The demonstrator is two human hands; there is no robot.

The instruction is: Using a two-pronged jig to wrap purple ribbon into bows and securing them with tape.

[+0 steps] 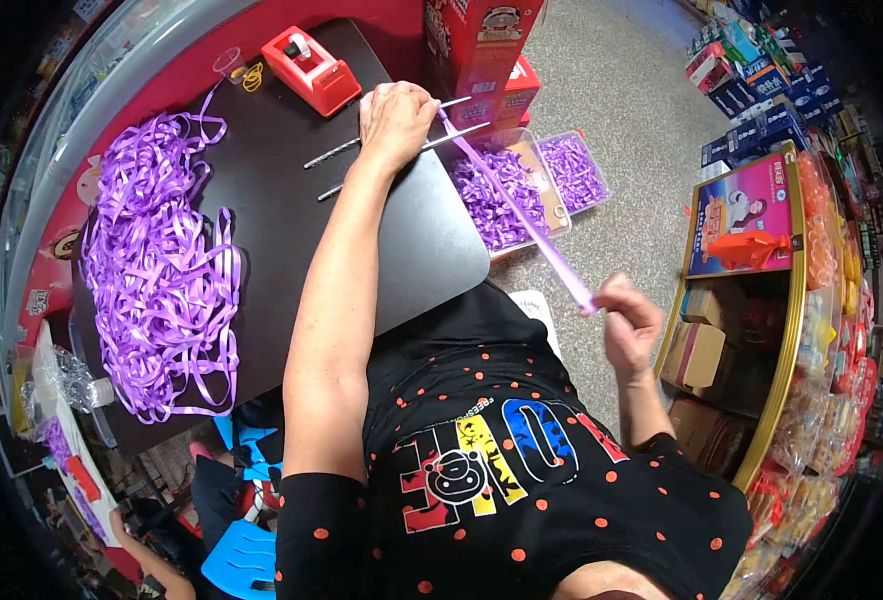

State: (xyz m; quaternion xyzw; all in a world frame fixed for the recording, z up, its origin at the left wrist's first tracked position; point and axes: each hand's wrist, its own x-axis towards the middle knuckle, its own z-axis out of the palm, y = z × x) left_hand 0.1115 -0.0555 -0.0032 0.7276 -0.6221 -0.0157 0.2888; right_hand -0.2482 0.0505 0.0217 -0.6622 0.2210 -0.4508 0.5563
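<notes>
The left hand [397, 120] lies palm-down near the far right corner of the dark table [292, 215], fingers curled together and pressing on the near end of a purple ribbon strip [522, 215]; whether the fingertips pinch that end or only hold it down cannot be told, since the back of the hand hides them; under the same hand run two thin metal rods [337, 150], side by side and slanting across the table top, their far tips poking out past the table's right edge; the ribbon strip stretches taut and straight from that hand, off the right edge and over the floor, to the right hand [630, 322], which hangs in the air well clear of the table, thumb and forefinger pinching the strip's other end, the remaining fingers folded in; a big loose heap of purple ribbon [162, 270] covers the left side of the table, reaching toward its near left corner; a red tape dispenser [312, 68] stands at the far edge, with a small clear cup [230, 64] just beside it to the left; on the floor, close by the table's right edge, two clear boxes [527, 185] hold cut purple ribbon pieces, and the taut strip passes above the nearer one
</notes>
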